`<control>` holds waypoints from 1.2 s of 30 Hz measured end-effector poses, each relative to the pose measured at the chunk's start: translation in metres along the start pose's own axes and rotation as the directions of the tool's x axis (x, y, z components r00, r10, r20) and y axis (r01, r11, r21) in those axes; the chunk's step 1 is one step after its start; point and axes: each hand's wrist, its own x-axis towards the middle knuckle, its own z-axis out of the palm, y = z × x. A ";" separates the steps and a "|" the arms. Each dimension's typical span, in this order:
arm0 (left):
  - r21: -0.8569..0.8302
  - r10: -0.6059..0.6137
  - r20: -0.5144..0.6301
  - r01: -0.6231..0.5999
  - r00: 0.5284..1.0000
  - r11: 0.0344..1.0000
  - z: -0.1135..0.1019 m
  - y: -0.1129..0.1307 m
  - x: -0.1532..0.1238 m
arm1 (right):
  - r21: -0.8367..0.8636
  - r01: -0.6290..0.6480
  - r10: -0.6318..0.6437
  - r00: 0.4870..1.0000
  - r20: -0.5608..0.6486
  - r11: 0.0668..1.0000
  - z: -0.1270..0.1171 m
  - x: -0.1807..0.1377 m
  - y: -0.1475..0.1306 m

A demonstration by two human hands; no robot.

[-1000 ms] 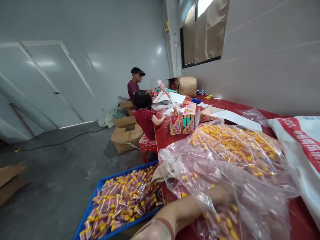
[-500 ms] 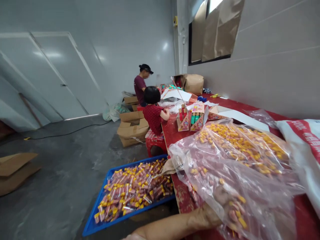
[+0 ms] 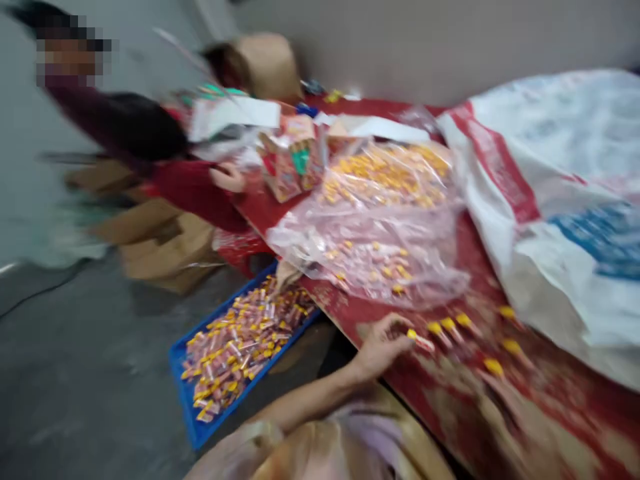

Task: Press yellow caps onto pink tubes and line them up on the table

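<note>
The view is smeared by motion. My left hand rests at the near edge of the red table, fingers curled round a small pink tube with a yellow cap. Several more yellow-capped tubes lie loose on the table just to its right. Behind the hand lies a clear plastic bag holding many such tubes. My right hand is out of sight.
A blue tray full of tubes sits on the grey floor to the left. A large white woven sack covers the table's right side. Two people work at the far left, near printed display boxes and cardboard cartons.
The camera has swung down and to the right. My left hand has come out of the plastic bag to the table edge, and loose tubes now lie on the table.
</note>
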 end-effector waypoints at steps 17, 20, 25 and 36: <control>0.310 0.070 0.243 -0.146 0.967 0.939 0.025 -0.025 -0.009 | 0.241 -0.032 0.036 0.999 -0.013 0.970 0.008 -0.034 -0.019; 0.389 0.050 0.304 -0.172 0.951 0.905 0.027 -0.026 -0.009 | 0.267 -0.092 0.103 0.994 -0.027 0.959 0.006 -0.037 -0.021; 0.518 0.038 0.446 -0.293 0.894 0.804 0.030 -0.032 -0.007 | -0.081 -0.164 0.181 0.937 0.300 0.983 -0.027 -0.048 -0.013; 0.531 0.091 0.423 -0.328 0.902 0.781 0.026 -0.037 0.001 | -0.628 -0.076 0.581 0.481 0.657 0.774 -0.046 -0.017 -0.025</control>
